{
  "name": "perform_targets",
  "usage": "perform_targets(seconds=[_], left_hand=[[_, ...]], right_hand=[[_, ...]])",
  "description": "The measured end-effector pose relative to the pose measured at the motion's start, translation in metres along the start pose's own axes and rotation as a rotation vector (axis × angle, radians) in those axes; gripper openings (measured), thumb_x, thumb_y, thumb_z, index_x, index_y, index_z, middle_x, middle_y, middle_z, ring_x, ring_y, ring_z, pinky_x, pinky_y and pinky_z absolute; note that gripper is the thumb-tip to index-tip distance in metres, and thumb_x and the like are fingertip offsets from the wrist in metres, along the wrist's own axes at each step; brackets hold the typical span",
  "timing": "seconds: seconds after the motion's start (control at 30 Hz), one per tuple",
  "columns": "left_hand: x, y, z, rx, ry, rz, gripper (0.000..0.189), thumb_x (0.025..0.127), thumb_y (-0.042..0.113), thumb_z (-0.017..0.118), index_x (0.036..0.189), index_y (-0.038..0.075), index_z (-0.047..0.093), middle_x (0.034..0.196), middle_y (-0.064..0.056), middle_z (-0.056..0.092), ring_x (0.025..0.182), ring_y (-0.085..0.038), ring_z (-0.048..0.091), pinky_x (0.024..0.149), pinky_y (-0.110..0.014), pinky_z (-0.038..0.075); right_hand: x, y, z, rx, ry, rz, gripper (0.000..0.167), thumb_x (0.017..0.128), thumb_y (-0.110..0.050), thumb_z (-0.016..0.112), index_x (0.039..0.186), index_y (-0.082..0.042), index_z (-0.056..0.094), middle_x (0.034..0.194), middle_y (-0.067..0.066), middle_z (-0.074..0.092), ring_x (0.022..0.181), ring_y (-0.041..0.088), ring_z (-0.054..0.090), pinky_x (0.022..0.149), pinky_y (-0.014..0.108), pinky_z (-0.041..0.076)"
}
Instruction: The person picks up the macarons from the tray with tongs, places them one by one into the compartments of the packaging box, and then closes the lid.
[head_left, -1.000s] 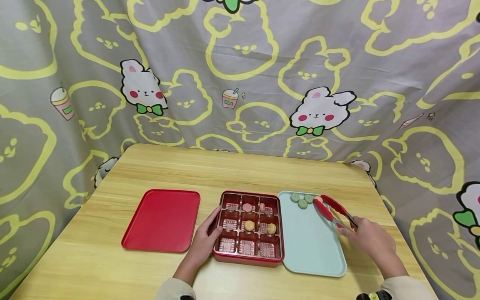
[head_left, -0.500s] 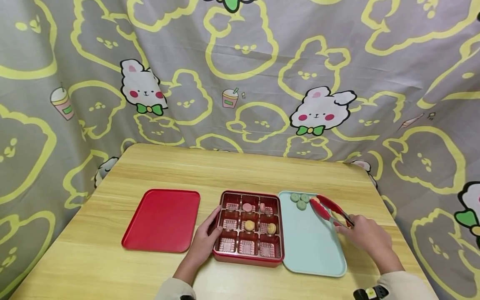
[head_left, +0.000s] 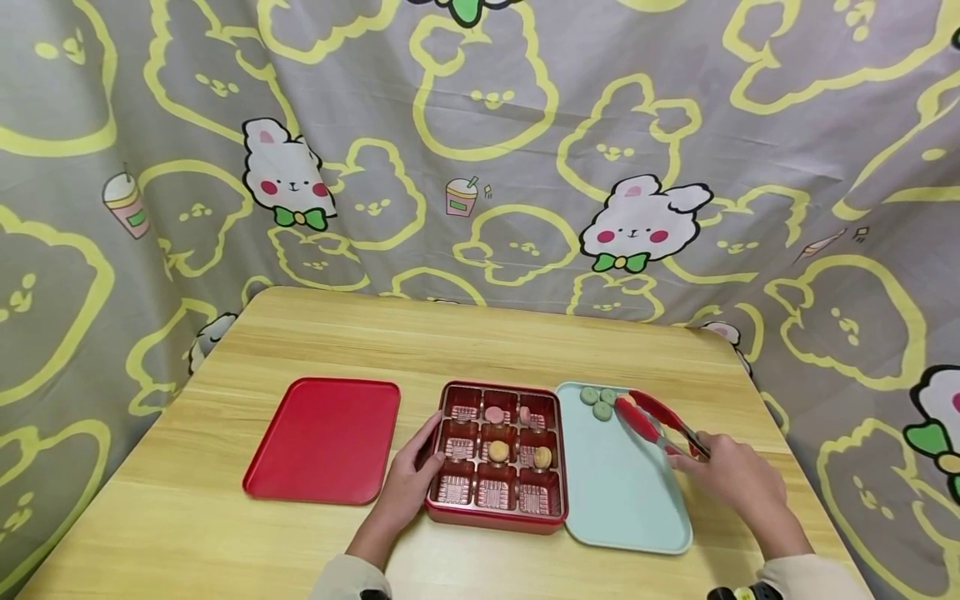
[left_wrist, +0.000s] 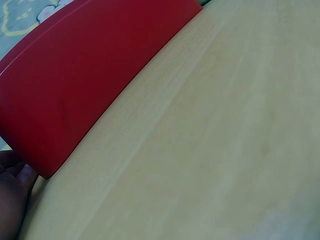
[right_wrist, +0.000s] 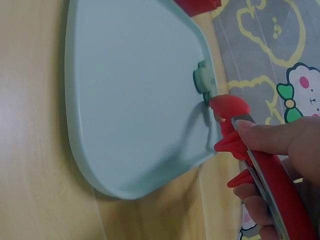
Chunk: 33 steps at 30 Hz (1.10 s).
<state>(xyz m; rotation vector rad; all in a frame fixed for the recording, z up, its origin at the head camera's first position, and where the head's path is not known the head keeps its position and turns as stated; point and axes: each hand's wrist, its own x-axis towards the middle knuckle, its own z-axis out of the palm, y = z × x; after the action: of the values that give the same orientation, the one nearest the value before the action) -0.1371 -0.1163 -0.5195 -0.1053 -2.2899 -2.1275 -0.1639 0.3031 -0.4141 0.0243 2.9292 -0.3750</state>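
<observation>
My left hand [head_left: 408, 483] rests against the left side of a red box [head_left: 495, 523] with a divided insert; in the left wrist view its fingers touch the corner of the box's red wall [left_wrist: 85, 75]. My right hand [head_left: 738, 479] grips red-tipped tongs [head_left: 663, 421] over the far right of a pale green tray [head_left: 630, 492]. Between the tong tips sits an orange macaron [right_wrist: 219, 118], mostly covered by them. Several green macarons [head_left: 602, 410] lie close by, left of the tips. In the box, pink macarons [head_left: 494, 414] occupy back compartments and yellow macarons [head_left: 498, 452] middle ones.
A flat red lid [head_left: 322, 442] lies on the wooden table [head_left: 450, 342], left of the box. The tray stands right up against the box's right side. A patterned curtain [head_left: 517, 150] hangs behind the table.
The tongs and my right hand have shifted left across the tray, with the orange macaron between the tips. The green macarons beside them have moved slightly left. My left hand stays put.
</observation>
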Motion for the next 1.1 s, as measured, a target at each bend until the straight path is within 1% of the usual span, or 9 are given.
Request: perform_targets(seconds=[0.13, 0.2, 0.27, 0.37, 0.43, 0.63, 0.87, 1.03, 1.1], left_hand=[[0.0, 0.0, 0.0, 0.02, 0.011, 0.001, 0.057, 0.093, 0.006, 0.052, 0.145, 0.026, 0.039, 0.15, -0.007, 0.035, 0.137, -0.026, 0.032, 0.104, -0.018, 0.03], [0.0, 0.0, 0.0, 0.024, 0.015, -0.001, 0.057, 0.093, 0.006, 0.053, 0.144, 0.027, 0.039, 0.15, -0.007, 0.035, 0.136, -0.025, 0.033, 0.103, -0.018, 0.03], [0.0, 0.0, 0.0, 0.02, 0.014, -0.002, 0.057, 0.093, 0.006, 0.053, 0.144, 0.027, 0.039, 0.15, -0.007, 0.035, 0.136, -0.025, 0.033, 0.103, -0.017, 0.03], [0.0, 0.0, 0.0, 0.005, 0.011, 0.003, 0.057, 0.093, 0.005, 0.053, 0.145, 0.025, 0.039, 0.15, -0.009, 0.035, 0.136, -0.027, 0.034, 0.102, -0.016, 0.031], [0.0, 0.0, 0.0, -0.001, 0.011, 0.006, 0.057, 0.093, 0.004, 0.052, 0.145, 0.024, 0.039, 0.15, -0.009, 0.035, 0.136, -0.027, 0.034, 0.101, -0.015, 0.031], [0.001, -0.001, 0.0, 0.002, 0.011, 0.003, 0.058, 0.093, 0.003, 0.052, 0.145, 0.025, 0.039, 0.15, -0.008, 0.034, 0.137, -0.026, 0.032, 0.102, -0.014, 0.029], [0.001, -0.001, 0.0, 0.0, 0.011, 0.001, 0.058, 0.093, 0.003, 0.052, 0.145, 0.025, 0.039, 0.15, -0.008, 0.034, 0.137, -0.026, 0.032, 0.101, -0.013, 0.03], [0.0, -0.001, 0.0, 0.0, 0.009, 0.005, 0.057, 0.093, 0.004, 0.052, 0.145, 0.025, 0.039, 0.15, -0.008, 0.034, 0.136, -0.026, 0.033, 0.101, -0.014, 0.03], [0.0, -0.001, 0.0, 0.011, 0.013, 0.003, 0.057, 0.093, 0.004, 0.053, 0.145, 0.026, 0.039, 0.15, -0.008, 0.034, 0.136, -0.026, 0.033, 0.102, -0.014, 0.03]], right_hand=[[-0.002, -0.006, 0.0, 0.03, 0.021, -0.029, 0.055, 0.078, -0.066, 0.059, 0.09, -0.013, 0.061, 0.06, 0.0, 0.041, 0.054, 0.017, 0.041, 0.046, 0.03, 0.025], [-0.003, -0.01, 0.0, 0.043, 0.023, -0.041, 0.06, 0.077, -0.068, 0.058, 0.096, -0.012, 0.063, 0.06, 0.0, 0.043, 0.056, 0.018, 0.043, 0.046, 0.03, 0.025], [-0.004, -0.013, 0.001, 0.049, 0.019, -0.049, 0.067, 0.076, -0.069, 0.058, 0.106, -0.009, 0.065, 0.062, 0.0, 0.046, 0.059, 0.019, 0.046, 0.047, 0.031, 0.027], [-0.004, -0.018, 0.001, 0.053, 0.021, -0.055, 0.082, 0.076, -0.07, 0.058, 0.122, -0.002, 0.06, 0.068, 0.003, 0.053, 0.065, 0.022, 0.049, 0.049, 0.031, 0.029], [-0.005, -0.021, 0.001, 0.054, 0.025, -0.058, 0.087, 0.075, -0.07, 0.059, 0.128, 0.0, 0.056, 0.072, 0.004, 0.056, 0.068, 0.023, 0.051, 0.051, 0.031, 0.03], [-0.008, -0.035, 0.0, 0.076, 0.047, -0.074, 0.091, 0.073, -0.069, 0.062, 0.131, 0.001, 0.054, 0.071, 0.004, 0.056, 0.067, 0.022, 0.05, 0.051, 0.03, 0.03], [-0.01, -0.049, 0.006, 0.108, 0.07, -0.103, 0.084, 0.075, -0.058, 0.068, 0.131, 0.003, 0.053, 0.06, 0.002, 0.045, 0.061, 0.019, 0.045, 0.05, 0.029, 0.029], [-0.01, -0.056, 0.011, 0.13, 0.092, -0.129, 0.08, 0.075, -0.056, 0.069, 0.128, 0.002, 0.056, 0.062, 0.002, 0.048, 0.061, 0.019, 0.045, 0.049, 0.029, 0.029], [-0.01, -0.059, 0.012, 0.144, 0.087, -0.133, 0.081, 0.075, -0.057, 0.069, 0.129, 0.003, 0.056, 0.062, 0.003, 0.048, 0.06, 0.018, 0.043, 0.049, 0.029, 0.028]])
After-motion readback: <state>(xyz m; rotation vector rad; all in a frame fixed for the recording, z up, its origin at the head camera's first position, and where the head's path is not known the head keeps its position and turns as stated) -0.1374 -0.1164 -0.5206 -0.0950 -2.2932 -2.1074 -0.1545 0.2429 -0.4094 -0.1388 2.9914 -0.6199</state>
